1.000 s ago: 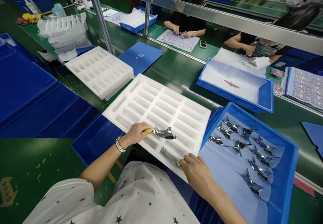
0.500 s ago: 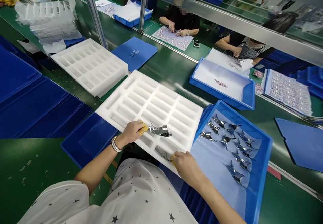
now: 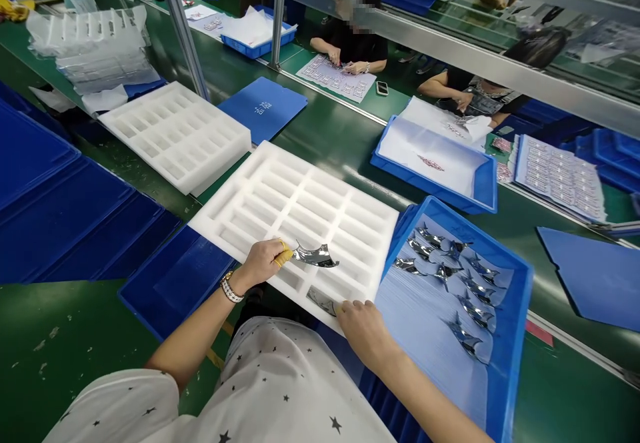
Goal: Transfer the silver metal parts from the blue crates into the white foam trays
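- Mirror-chrome curved piece (image 3: 316, 255) pinched in my left hand (image 3: 260, 263), the yellow-capped fingers (image 3: 283, 256) clamped on its end, just above the white foam tray (image 3: 300, 193).
- My right hand (image 3: 366, 335) rests at the tray's lower edge, fingertips against the end of a second chrome piece (image 3: 320, 301) lying at a slot; I can't tell whether they grip it.
- Step in hand, as I judge it: bringing chrome pieces to the foam slots. Seating the held piece calls for lining it up with a slot first.
- Open slots fill the tray's upper part, so I have room there.
- To the right, the blue crate (image 3: 515, 310) holding more chrome pieces (image 3: 460, 290) sits just beside the tray, so my right wrist has little room on that side.
- Upper left, a second foam tray (image 3: 175, 136) lies on the green counter (image 3: 320, 120).
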`<state>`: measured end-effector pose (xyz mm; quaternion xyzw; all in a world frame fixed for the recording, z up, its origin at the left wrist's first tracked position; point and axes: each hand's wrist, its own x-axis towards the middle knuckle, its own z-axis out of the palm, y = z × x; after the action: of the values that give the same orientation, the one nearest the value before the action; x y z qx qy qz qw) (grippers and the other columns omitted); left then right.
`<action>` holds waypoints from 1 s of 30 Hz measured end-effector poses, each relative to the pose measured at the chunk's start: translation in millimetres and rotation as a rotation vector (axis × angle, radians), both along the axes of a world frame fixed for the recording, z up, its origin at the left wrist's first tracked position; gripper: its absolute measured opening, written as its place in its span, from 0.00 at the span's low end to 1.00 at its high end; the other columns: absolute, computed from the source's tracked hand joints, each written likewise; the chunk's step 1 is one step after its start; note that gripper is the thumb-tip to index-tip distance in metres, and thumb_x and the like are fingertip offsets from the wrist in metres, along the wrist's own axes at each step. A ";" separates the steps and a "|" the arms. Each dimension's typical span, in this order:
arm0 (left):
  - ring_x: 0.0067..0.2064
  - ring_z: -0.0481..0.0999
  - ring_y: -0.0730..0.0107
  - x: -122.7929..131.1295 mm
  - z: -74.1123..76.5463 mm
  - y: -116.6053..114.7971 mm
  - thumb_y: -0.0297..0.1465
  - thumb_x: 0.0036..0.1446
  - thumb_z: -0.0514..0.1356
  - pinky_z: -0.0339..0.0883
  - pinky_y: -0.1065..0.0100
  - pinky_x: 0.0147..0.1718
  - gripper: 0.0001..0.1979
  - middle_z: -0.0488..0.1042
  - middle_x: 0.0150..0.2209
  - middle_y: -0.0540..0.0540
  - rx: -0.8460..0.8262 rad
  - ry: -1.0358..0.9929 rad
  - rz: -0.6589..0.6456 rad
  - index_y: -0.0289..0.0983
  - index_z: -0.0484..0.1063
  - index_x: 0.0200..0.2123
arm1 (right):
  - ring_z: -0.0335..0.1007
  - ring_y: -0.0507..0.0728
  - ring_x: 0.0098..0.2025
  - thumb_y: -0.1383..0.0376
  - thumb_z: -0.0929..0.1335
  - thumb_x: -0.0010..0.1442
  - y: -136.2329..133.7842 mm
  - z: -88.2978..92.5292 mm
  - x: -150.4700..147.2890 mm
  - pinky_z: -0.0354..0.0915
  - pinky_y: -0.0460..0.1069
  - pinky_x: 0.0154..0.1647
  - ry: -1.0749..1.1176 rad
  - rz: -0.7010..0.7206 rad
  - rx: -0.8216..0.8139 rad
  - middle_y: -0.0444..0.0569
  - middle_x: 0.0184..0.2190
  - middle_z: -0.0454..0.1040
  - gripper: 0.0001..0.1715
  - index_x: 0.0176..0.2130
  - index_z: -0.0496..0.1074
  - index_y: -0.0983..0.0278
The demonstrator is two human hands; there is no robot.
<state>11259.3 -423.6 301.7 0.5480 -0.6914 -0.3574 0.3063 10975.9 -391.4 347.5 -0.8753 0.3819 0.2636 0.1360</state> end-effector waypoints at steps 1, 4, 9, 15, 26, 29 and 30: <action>0.28 0.66 0.74 0.6 3.1 -0.5 0.37 0.67 0.53 0.59 0.70 0.28 0.17 0.68 0.26 0.50 0.008 0.007 -0.008 0.37 0.68 0.26 | 0.74 0.58 0.33 0.79 0.64 0.58 -2.5 6.1 -7.8 0.59 0.50 0.34 -0.041 -0.007 0.019 0.52 0.31 0.76 0.14 0.36 0.75 0.64; 0.26 0.64 0.74 0.7 21.3 -5.3 0.36 0.67 0.52 0.58 0.70 0.27 0.18 0.67 0.25 0.50 0.041 0.025 -0.064 0.37 0.65 0.24 | 0.72 0.56 0.34 0.73 0.60 0.66 -16.7 35.4 -35.5 0.63 0.50 0.34 -0.328 -0.068 -0.079 0.51 0.33 0.76 0.17 0.48 0.74 0.63; 0.23 0.56 0.76 -21.8 67.1 -23.2 0.31 0.63 0.53 0.50 0.68 0.24 0.18 0.59 0.21 0.53 0.023 -0.070 -0.254 0.38 0.56 0.19 | 0.68 0.60 0.45 0.65 0.60 0.70 -35.4 71.9 -48.8 0.66 0.54 0.44 -0.586 -0.052 -0.424 0.57 0.48 0.74 0.18 0.55 0.71 0.63; 0.22 0.56 0.76 -62.2 77.8 -25.1 0.29 0.59 0.53 0.47 0.68 0.23 0.19 0.57 0.19 0.53 0.079 -0.084 -0.306 0.38 0.51 0.18 | 0.63 0.57 0.36 0.68 0.63 0.68 -20.1 48.6 -39.8 0.57 0.52 0.35 -0.511 -0.018 -0.397 0.51 0.32 0.73 0.12 0.35 0.74 0.63; 0.37 0.75 0.66 -54.2 33.8 -16.8 0.42 0.66 0.53 0.69 0.67 0.35 0.19 0.77 0.34 0.46 0.088 0.013 0.047 0.37 0.73 0.30 | 0.55 0.66 0.64 0.73 0.63 0.64 -29.6 -13.4 -61.6 0.65 0.62 0.54 -0.729 -0.235 -0.193 0.54 0.58 0.69 0.14 0.35 0.77 0.62; 0.40 0.77 0.65 -53.0 12.6 -12.6 0.39 0.66 0.53 0.72 0.64 0.40 0.16 0.79 0.38 0.44 0.090 0.047 0.094 0.37 0.76 0.36 | 0.49 0.69 0.69 0.75 0.64 0.62 -32.4 -20.7 -60.6 0.61 0.67 0.60 -0.689 -0.272 -0.109 0.54 0.59 0.68 0.15 0.33 0.78 0.63; 0.41 0.78 0.64 -53.7 6.4 -10.8 0.38 0.66 0.53 0.72 0.64 0.41 0.15 0.80 0.40 0.44 0.073 0.046 0.095 0.37 0.77 0.38 | 0.48 0.69 0.69 0.75 0.64 0.62 -32.7 -21.2 -60.6 0.60 0.67 0.62 -0.671 -0.271 -0.087 0.54 0.59 0.68 0.15 0.33 0.78 0.63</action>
<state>11205.6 -434.4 308.1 0.5828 -0.6438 -0.3800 0.3185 10915.2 -424.1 326.3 -0.8596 0.4392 -0.0753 0.2500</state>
